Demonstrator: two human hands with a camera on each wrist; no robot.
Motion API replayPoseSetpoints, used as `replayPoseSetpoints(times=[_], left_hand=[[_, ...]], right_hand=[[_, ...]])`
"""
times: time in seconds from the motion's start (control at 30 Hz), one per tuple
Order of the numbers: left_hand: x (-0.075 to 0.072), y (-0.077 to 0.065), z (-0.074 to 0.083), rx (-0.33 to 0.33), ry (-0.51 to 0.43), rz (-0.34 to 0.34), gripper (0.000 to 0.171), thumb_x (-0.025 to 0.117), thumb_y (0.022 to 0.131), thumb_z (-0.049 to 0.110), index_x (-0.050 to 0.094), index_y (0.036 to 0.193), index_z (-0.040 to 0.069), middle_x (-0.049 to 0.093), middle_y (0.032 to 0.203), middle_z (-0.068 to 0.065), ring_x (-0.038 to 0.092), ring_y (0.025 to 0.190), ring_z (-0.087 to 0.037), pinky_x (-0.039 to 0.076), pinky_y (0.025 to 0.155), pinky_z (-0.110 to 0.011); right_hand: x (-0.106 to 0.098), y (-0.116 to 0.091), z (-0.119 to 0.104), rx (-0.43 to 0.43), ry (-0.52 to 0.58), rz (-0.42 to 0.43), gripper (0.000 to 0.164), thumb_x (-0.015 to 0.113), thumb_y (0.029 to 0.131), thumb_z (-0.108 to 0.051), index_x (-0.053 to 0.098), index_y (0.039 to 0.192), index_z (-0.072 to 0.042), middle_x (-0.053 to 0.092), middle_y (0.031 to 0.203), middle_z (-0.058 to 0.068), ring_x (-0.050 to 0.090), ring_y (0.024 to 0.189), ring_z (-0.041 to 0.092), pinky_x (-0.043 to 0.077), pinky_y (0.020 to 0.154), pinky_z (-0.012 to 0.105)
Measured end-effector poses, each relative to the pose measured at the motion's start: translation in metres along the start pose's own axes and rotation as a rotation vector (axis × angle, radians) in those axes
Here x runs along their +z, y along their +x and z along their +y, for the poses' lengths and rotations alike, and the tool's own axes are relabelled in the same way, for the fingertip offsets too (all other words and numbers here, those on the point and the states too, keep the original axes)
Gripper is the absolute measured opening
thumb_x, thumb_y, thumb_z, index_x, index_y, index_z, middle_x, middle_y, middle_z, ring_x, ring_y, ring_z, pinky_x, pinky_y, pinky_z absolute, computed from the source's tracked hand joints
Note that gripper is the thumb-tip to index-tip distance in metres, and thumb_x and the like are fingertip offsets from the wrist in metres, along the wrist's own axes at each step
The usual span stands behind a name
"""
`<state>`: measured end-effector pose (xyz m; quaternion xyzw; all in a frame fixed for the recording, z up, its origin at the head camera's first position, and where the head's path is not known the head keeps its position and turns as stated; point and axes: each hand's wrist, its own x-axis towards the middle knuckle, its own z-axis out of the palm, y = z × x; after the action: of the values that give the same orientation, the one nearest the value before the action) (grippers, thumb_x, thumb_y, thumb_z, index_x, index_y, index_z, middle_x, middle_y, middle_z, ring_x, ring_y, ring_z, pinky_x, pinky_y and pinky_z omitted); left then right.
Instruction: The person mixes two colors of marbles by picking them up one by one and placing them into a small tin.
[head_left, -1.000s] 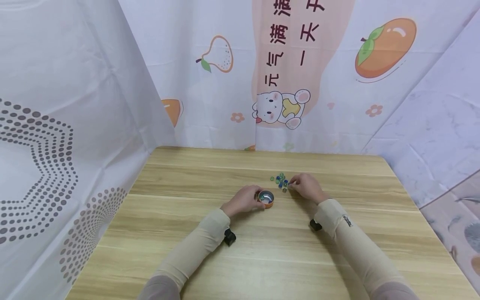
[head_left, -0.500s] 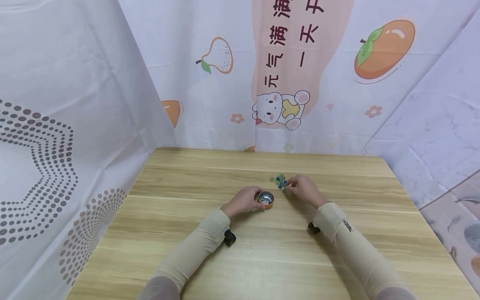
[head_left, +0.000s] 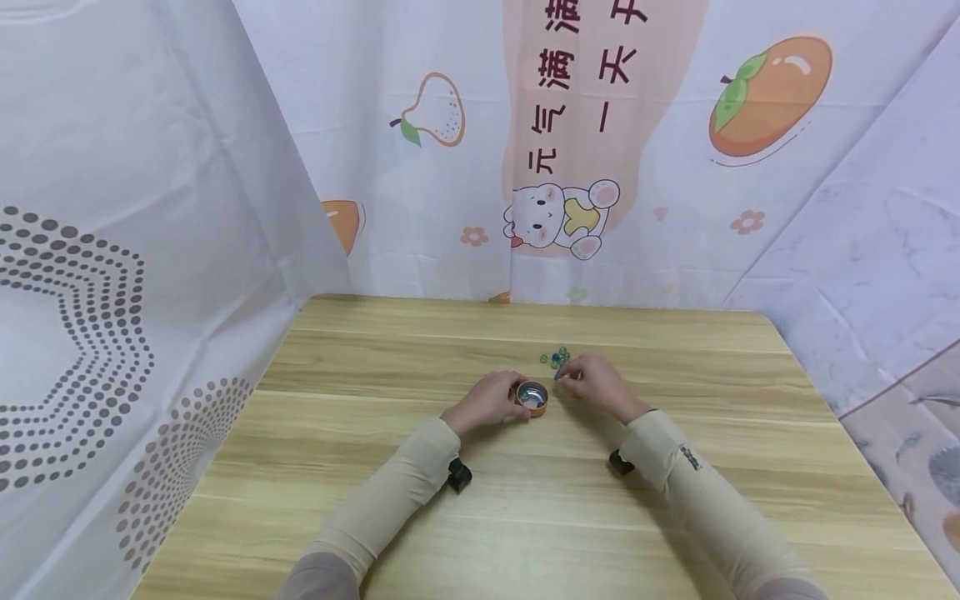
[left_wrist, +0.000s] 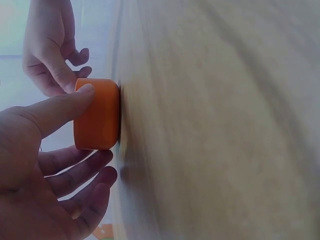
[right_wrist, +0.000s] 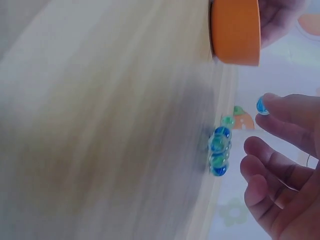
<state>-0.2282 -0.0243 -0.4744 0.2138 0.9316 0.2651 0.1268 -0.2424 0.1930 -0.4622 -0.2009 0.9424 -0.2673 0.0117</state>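
The right hand (head_left: 600, 387) pinches a blue glass marble (right_wrist: 261, 105) above the desk (head_left: 480, 517), at 2 o'clock from the orange tin (left_wrist: 102, 117).
Its fingers (right_wrist: 291, 108) nearly meet round the marble; the left hand (head_left: 489, 401) grips the tin's 9 o'clock side, fingers spread to its width. Loose marbles (right_wrist: 219, 160) lie at 1 o'clock. Such slippery ball probably needs light, sure pinch and steady tin.

I can see room to pass over the table (head_left: 532, 508) between the sleeves (head_left: 416, 462) and above the orange tin (right_wrist: 235, 35), but the left hand (head_left: 491, 398) bars the tin's left side and marbles (right_wrist: 218, 152) crowd just beyond the right hand (head_left: 600, 387).
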Motion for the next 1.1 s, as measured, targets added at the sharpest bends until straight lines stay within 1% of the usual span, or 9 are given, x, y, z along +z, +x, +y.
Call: replayPoseSetpoints(times=[0.2, 0.37, 0.53, 0.73, 0.87, 1.1], left_hand=[[0.0, 0.0, 0.0, 0.009, 0.001, -0.001, 0.057, 0.072, 0.074, 0.035, 0.052, 0.123, 0.013, 0.06, 0.111, 0.001, 0.055, 0.101, -0.013, 0.043, 0.089, -0.03], [0.0, 0.0, 0.0, 0.013, -0.007, -0.001, 0.059, 0.073, 0.074, 0.035, 0.052, 0.123, 0.013, 0.06, 0.114, 0.0, 0.055, 0.104, -0.014, 0.043, 0.091, -0.031], [0.0, 0.0, -0.001, 0.01, -0.012, 0.004, 0.06, 0.073, 0.073, 0.036, 0.051, 0.124, 0.013, 0.059, 0.117, -0.001, 0.055, 0.107, -0.015, 0.043, 0.092, -0.033], [0.001, 0.001, 0.0, 0.017, -0.017, 0.005, 0.058, 0.072, 0.074, 0.035, 0.052, 0.123, 0.013, 0.06, 0.114, -0.001, 0.055, 0.104, -0.014, 0.043, 0.091, -0.032], [0.001, 0.0, 0.0, 0.02, -0.014, 0.004, 0.057, 0.073, 0.074, 0.034, 0.052, 0.123, 0.013, 0.06, 0.113, -0.001, 0.055, 0.103, -0.014, 0.044, 0.09, -0.032], [-0.001, 0.0, -0.001, 0.026, -0.02, -0.003, 0.057, 0.072, 0.074, 0.035, 0.052, 0.122, 0.013, 0.061, 0.11, 0.0, 0.055, 0.096, -0.011, 0.045, 0.085, -0.028]], right_hand=[[0.001, -0.001, -0.008, -0.001, 0.016, -0.013, 0.013, 0.064, 0.082, -0.019, 0.07, 0.092, -0.013, 0.061, 0.079, 0.001, 0.052, 0.071, 0.012, 0.043, 0.062, 0.025], [0.002, -0.002, -0.012, -0.032, 0.01, -0.019, 0.012, 0.064, 0.082, -0.018, 0.07, 0.09, -0.014, 0.062, 0.081, 0.001, 0.053, 0.073, 0.012, 0.044, 0.064, 0.026], [0.003, 0.0, -0.016, -0.054, 0.006, -0.049, 0.011, 0.063, 0.082, -0.019, 0.07, 0.089, -0.015, 0.061, 0.08, 0.0, 0.051, 0.073, 0.011, 0.043, 0.063, 0.025], [0.005, 0.001, -0.02, -0.026, 0.017, -0.102, 0.012, 0.065, 0.081, -0.021, 0.07, 0.091, -0.015, 0.061, 0.076, -0.002, 0.05, 0.071, 0.011, 0.042, 0.06, 0.024], [0.006, 0.0, -0.022, -0.01, 0.013, -0.122, 0.014, 0.066, 0.081, -0.02, 0.07, 0.093, -0.014, 0.061, 0.077, -0.002, 0.05, 0.071, 0.011, 0.042, 0.06, 0.024], [0.008, -0.001, -0.022, -0.042, -0.024, -0.093, 0.014, 0.065, 0.082, -0.021, 0.07, 0.093, -0.015, 0.059, 0.074, -0.002, 0.048, 0.067, 0.01, 0.04, 0.058, 0.024]])
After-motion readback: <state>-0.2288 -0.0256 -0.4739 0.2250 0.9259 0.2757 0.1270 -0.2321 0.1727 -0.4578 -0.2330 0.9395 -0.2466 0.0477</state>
